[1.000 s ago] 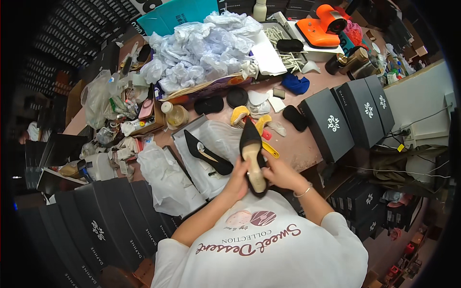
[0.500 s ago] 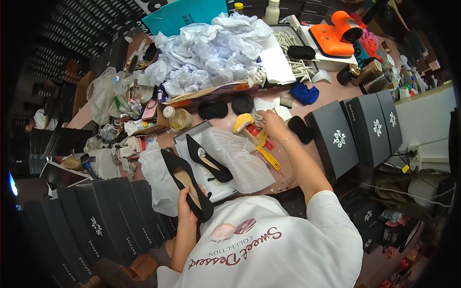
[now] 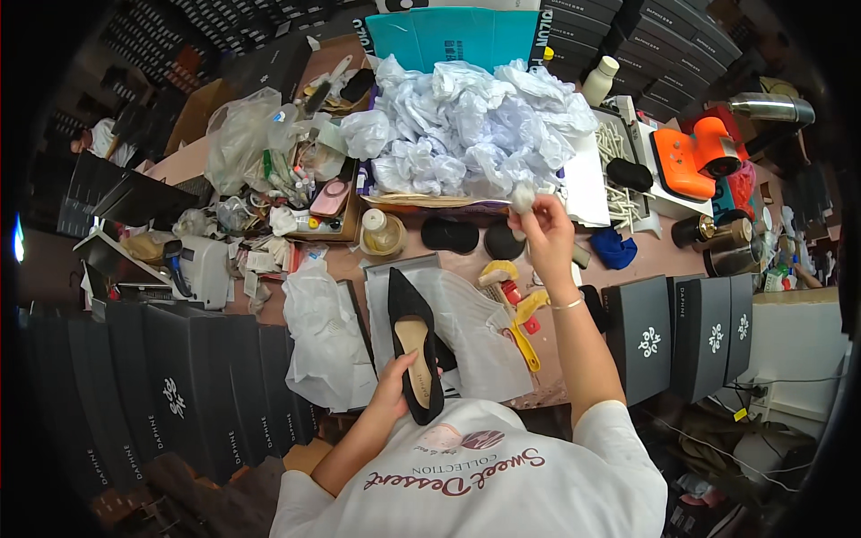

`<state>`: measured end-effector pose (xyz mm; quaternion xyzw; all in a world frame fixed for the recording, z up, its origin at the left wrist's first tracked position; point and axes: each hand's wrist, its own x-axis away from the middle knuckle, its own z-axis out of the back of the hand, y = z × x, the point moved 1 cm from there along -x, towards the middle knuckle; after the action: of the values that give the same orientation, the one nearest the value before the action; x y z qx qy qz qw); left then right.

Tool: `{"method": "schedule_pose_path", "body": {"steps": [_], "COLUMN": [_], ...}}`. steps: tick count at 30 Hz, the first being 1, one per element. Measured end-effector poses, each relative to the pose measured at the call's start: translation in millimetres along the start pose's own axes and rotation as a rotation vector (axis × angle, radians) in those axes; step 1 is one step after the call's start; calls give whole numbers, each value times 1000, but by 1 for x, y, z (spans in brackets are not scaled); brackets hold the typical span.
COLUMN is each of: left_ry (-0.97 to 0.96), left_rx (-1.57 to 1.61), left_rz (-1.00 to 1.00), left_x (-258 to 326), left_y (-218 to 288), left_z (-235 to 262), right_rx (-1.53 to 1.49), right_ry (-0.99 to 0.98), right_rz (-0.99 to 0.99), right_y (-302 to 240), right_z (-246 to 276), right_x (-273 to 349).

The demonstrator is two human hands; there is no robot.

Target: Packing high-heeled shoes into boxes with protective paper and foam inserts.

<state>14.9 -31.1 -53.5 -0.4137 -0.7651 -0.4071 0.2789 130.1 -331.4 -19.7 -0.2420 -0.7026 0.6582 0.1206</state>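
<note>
My left hand [image 3: 392, 384] is closed around the heel part of a black pointed flat shoe [image 3: 412, 309], whose beige insole faces up and toe points away from me. Beneath it lies an open shoebox [image 3: 417, 262] lined with white tissue paper [image 3: 480, 332]. A second black shoe [image 3: 446, 356] is mostly hidden behind the held one. My right hand [image 3: 549, 235] is raised at the front edge of the box of crumpled paper. Its fingertips pinch a small whitish wad [image 3: 522, 196], blurred, its material unclear. Crumpled white paper [image 3: 466, 125] heaps up just beyond that hand.
Yellow-handled brushes [image 3: 523, 345], black pads [image 3: 450, 235] and a jar [image 3: 382, 235] lie around the shoebox. A blue cloth [image 3: 613, 249] is at right, near standing dark shoeboxes [image 3: 637, 341]. More dark boxes [image 3: 188, 386] line the left. An orange device [image 3: 691, 160] stands far right.
My right hand has lifted off the table beside the brushes and moved away toward the paper heap with the wad. My left hand has turned the shoe more upright. The view has shifted left.
</note>
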Motion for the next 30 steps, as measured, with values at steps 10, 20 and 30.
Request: {"method": "schedule_pose_path", "body": {"steps": [10, 20, 30], "left_ry": [46, 49, 180], "left_rx": [122, 57, 182], "left_rz": [20, -12, -176], "left_x": [0, 5, 39], "left_y": [-6, 11, 9], "left_z": [21, 0, 12], "right_rx": [1299, 1077, 1135], "right_ry": [-280, -418, -299], "right_rz": [220, -289, -37], "right_y": [47, 35, 79], "right_z": [-61, 107, 121], "right_x": [-24, 109, 34]}}
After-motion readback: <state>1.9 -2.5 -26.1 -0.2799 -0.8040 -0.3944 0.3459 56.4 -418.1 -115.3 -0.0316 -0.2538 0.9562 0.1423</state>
